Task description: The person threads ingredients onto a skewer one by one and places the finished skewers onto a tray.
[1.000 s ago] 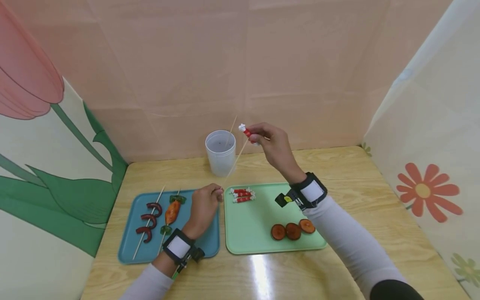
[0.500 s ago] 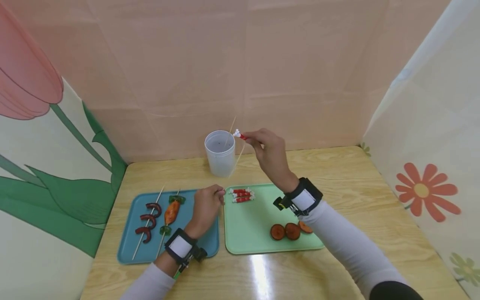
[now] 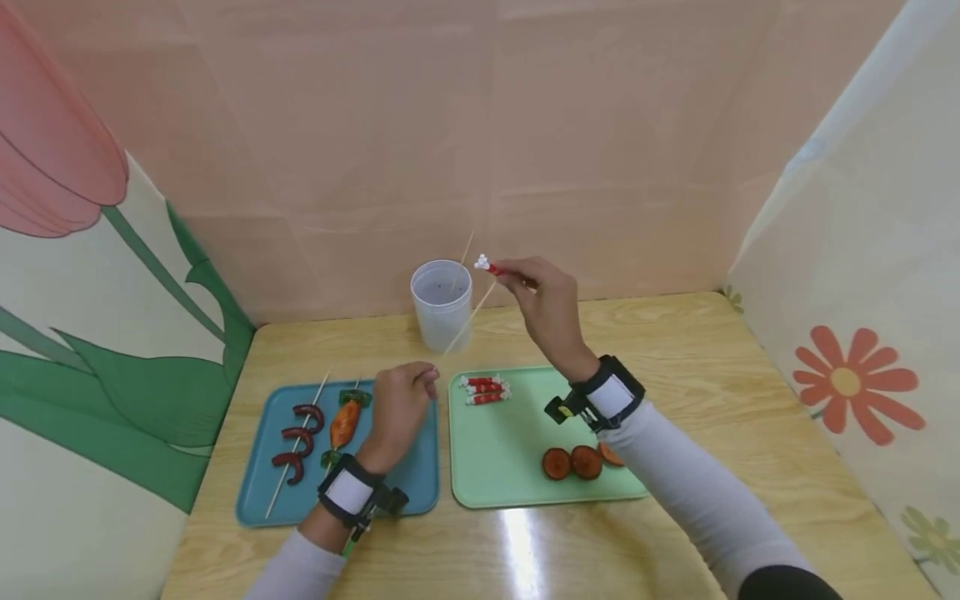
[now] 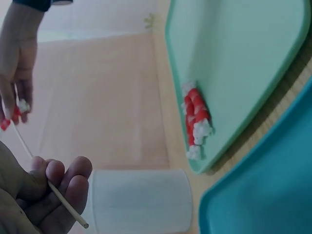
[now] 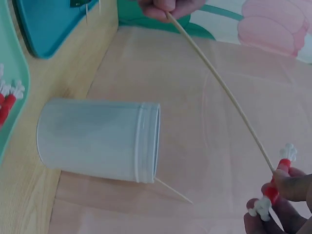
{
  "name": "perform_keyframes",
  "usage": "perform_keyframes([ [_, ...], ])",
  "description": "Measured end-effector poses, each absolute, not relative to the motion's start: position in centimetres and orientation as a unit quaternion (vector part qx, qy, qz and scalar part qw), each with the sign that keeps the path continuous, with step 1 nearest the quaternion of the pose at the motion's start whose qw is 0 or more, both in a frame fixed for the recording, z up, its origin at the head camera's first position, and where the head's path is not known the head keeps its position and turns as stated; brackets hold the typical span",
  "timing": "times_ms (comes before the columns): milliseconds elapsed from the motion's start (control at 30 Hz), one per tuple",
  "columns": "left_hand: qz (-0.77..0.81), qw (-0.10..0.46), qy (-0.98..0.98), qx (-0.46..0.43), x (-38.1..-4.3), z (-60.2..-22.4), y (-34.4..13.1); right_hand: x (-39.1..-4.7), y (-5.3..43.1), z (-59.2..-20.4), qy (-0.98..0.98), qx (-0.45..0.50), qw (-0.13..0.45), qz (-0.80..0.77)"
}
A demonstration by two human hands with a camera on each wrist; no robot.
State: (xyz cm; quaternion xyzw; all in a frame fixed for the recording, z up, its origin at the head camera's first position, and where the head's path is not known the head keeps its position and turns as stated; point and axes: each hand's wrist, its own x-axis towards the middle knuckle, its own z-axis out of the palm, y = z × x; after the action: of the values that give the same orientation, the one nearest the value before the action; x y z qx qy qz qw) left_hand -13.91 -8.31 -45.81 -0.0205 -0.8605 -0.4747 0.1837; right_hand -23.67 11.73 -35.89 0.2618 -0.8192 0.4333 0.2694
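Observation:
A thin wooden skewer (image 3: 471, 317) slants up and to the right between the two hands. My left hand (image 3: 399, 407) pinches its lower end, and the blunt tail sticks out past the fingers in the left wrist view. My right hand (image 3: 547, 307) pinches a small red piece with white frilly ends (image 5: 288, 152). In the right wrist view the skewer's upper end reaches this piece, and the thumb hides the spot where they meet. Several like red-and-white pieces (image 3: 485, 390) lie at the back left of the green tray (image 3: 517, 492).
A translucent white cup (image 3: 441, 312) with a skewer leaning in it stands behind the trays. Brown round slices (image 3: 586, 462) lie on the green tray. The blue tray (image 3: 251, 500) holds a skewer of dark red curved pieces (image 3: 297, 442) and one with orange and green pieces (image 3: 345, 425).
The right hand has dipped slightly, and its red-and-white piece lies flatter. The left hand has shifted a little left and up with the skewer. The trays have not moved.

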Motion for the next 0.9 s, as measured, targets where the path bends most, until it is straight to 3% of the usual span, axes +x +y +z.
perform_keyframes([
  [267,-0.475,0.167,-0.863,-0.026,-14.3,-45.1,-7.3,-23.4,11.3,-36.2,-0.824,0.257,0.262,0.431],
  [533,-0.504,0.17,-0.846,-0.021,-15.0,-43.7,-7.0,-21.5,8.9,-38.7,-0.836,0.299,0.197,0.416],
  [800,-0.545,0.137,-0.827,0.006,-15.3,-43.8,-7.2,-20.1,7.5,-40.5,-0.857,0.299,0.194,0.372],
  [900,-0.548,0.152,-0.823,-0.001,-15.4,-43.9,-7.4,-19.6,7.0,-41.0,-0.86,0.322,0.185,0.349],
])
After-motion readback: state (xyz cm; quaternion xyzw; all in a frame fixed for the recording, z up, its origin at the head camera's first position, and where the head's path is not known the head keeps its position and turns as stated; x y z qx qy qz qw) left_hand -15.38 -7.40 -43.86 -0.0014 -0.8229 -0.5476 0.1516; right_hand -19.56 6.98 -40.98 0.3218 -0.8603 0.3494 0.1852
